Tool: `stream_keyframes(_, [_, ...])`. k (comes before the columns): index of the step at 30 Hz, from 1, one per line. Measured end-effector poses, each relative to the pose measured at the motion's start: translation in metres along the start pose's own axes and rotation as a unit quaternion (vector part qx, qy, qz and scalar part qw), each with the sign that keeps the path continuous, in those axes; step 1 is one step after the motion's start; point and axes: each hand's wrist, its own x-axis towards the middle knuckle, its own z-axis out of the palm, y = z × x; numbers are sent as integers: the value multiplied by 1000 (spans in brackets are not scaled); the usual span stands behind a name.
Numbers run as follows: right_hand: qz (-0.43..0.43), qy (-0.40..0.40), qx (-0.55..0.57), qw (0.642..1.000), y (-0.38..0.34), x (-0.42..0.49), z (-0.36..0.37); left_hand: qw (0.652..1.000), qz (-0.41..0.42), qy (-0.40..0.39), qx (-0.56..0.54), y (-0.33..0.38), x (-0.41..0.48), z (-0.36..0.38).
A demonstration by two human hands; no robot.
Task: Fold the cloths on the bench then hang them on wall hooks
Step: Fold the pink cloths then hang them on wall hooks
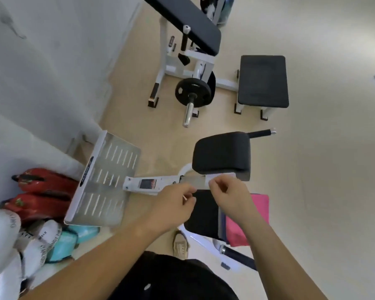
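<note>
Both grips are pinching shut on what looks like the top edge of a gray cloth [194, 182]: left hand [173, 204] at one end, right hand [227, 191] at the other, holding it up over the bench [201, 213]. It's blurry though. The pink cloth [260, 213] is lying on the bench at 4 o'clock from my right hand. What's worrying me is that fingertip pinches could be slipping mid-fold, dropping a corner to the floor [312, 169].
</note>
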Motion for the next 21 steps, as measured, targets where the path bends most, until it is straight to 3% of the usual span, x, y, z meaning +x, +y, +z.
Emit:
stream_keyframes(8, [112,66,-15,991,134,-13,-28,996,-36,-79,-13,24,3,111])
stream_keyframes(13, [227,103,71,966,190,-23,-24,989,87,-61,101,30,6,140])
stream_keyframes(16, [221,101,129,962,198,-25,-22,983,105,-64,139,40,14,150])
stream_keyframes(21, [178,153,54,970,203,-28,-24,994,30,11,107,42,44,148])
